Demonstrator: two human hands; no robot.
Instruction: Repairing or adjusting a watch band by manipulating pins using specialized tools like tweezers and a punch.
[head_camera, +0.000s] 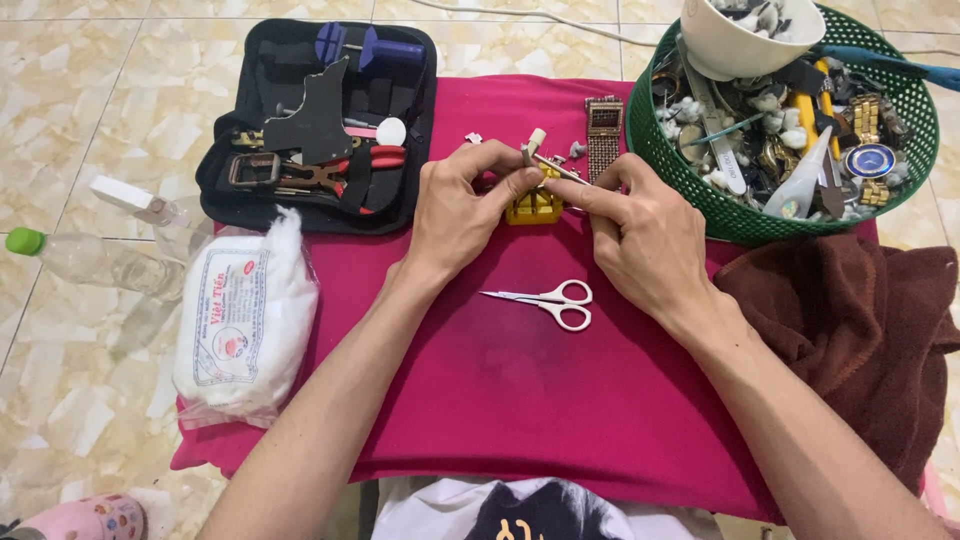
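Left hand (462, 205) curled, gripping yellow block (533, 207), right hand (640, 235) pinching thin tool (553, 167), scissors (548, 301) nearby

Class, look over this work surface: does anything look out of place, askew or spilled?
Little is odd. A clear bottle lies on its side on the floor tiles, off the pink cloth. The green basket is heaped with jumbled tools. Both hands, left hand and right hand, work at the yellow block.

Magenta cloth (520, 400) over tiled floor (90, 100), bearing scissors (550, 300), cotton bag (240, 320), tool case (320, 120), green basket (720, 205)
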